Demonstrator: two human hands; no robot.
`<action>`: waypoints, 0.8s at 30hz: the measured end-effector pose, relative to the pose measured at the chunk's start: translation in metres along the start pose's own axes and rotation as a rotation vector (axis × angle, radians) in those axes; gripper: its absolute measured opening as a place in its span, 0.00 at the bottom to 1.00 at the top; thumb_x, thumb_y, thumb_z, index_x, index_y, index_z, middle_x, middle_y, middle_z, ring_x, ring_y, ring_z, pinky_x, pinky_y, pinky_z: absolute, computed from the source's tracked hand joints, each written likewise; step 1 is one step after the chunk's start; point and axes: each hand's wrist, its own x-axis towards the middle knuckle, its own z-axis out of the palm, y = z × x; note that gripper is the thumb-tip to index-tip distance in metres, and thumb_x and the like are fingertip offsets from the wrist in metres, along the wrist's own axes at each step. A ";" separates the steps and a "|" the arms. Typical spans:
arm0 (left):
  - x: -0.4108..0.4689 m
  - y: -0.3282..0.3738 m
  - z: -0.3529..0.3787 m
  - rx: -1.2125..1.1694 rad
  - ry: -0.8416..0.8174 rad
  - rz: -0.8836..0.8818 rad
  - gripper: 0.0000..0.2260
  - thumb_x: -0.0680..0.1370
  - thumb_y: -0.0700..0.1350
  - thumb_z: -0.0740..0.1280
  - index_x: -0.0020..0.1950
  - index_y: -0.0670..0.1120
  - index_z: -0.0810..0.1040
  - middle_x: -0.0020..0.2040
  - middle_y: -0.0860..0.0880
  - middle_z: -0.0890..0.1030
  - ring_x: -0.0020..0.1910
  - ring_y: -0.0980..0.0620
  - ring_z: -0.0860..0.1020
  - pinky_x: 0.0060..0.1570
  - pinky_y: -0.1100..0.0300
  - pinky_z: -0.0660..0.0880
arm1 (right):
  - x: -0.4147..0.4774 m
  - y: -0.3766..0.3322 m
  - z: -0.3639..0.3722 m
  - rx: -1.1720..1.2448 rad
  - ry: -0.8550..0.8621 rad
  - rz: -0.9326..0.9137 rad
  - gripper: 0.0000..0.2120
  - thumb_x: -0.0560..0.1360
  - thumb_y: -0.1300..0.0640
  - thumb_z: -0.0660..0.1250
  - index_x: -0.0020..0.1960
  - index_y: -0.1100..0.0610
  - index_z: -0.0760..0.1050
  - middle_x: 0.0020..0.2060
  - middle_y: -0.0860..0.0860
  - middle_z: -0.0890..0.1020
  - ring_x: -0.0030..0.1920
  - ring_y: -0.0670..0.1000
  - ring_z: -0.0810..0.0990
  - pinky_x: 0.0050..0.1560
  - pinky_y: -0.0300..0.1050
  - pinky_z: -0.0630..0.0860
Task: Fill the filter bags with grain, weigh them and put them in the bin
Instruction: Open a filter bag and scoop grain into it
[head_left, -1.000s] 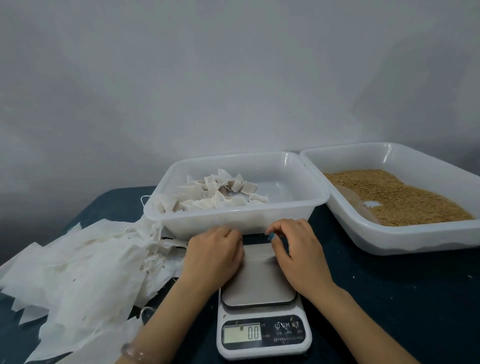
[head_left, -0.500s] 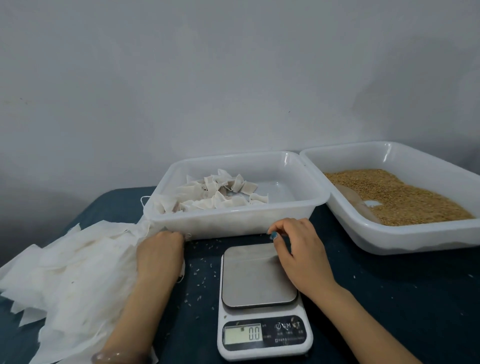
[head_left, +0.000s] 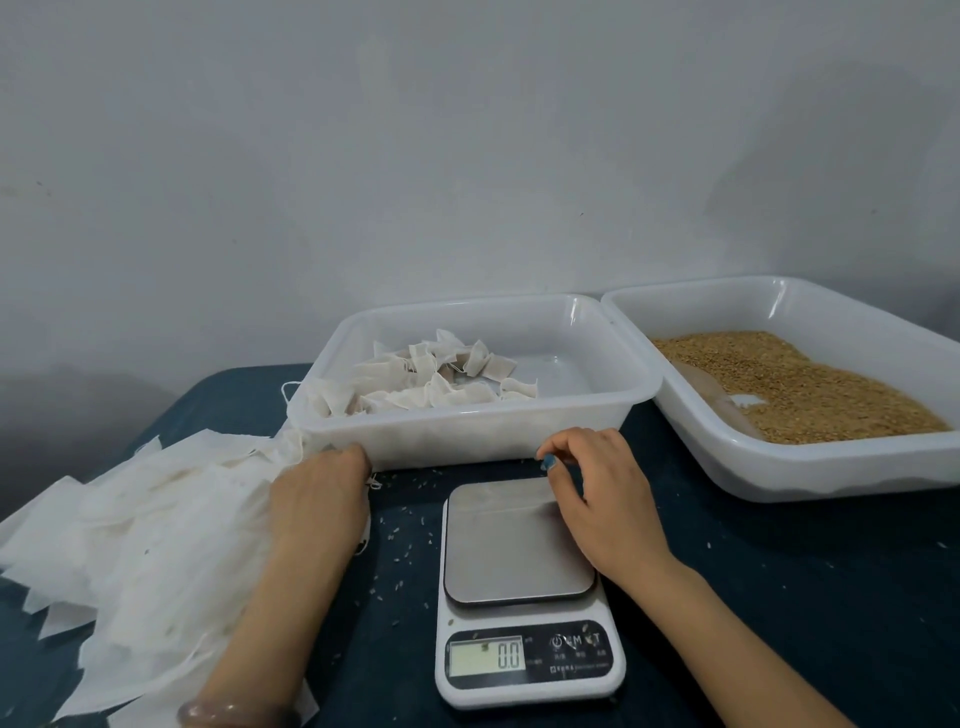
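Since the empty bags (head_left: 156, 530) lie left of the scale (head_left: 514, 545), the left hand (head_left: 319, 499) on them, grip hidden, should separate one bag only; the right hand (head_left: 605, 499), loosely curled and empty, hovers above the scale's far-right corner.

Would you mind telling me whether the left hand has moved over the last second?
Yes. The left hand went leftward, off the scale and onto the pile of empty filter bags.

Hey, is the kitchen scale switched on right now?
On. The scale has its display lit, reading 0.0, and nothing lies on its platform.
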 end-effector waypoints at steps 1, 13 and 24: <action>-0.001 0.001 -0.001 -0.017 0.017 0.002 0.05 0.77 0.42 0.62 0.49 0.51 0.74 0.42 0.51 0.77 0.39 0.44 0.76 0.33 0.57 0.62 | 0.000 0.000 0.000 -0.001 -0.002 0.002 0.05 0.77 0.54 0.62 0.49 0.44 0.74 0.45 0.37 0.76 0.52 0.39 0.71 0.47 0.33 0.69; -0.009 0.012 -0.012 -0.457 0.319 0.035 0.06 0.80 0.38 0.62 0.48 0.46 0.66 0.28 0.55 0.64 0.27 0.44 0.65 0.30 0.55 0.62 | 0.001 -0.003 -0.002 0.005 -0.008 0.023 0.05 0.77 0.55 0.63 0.50 0.46 0.75 0.46 0.40 0.77 0.52 0.40 0.71 0.47 0.33 0.69; -0.012 0.033 -0.021 -1.332 0.230 -0.196 0.05 0.83 0.44 0.62 0.51 0.55 0.73 0.48 0.62 0.78 0.44 0.76 0.74 0.41 0.76 0.68 | 0.001 -0.007 -0.003 0.201 -0.104 0.036 0.06 0.78 0.52 0.65 0.53 0.44 0.79 0.48 0.39 0.80 0.55 0.39 0.73 0.51 0.27 0.67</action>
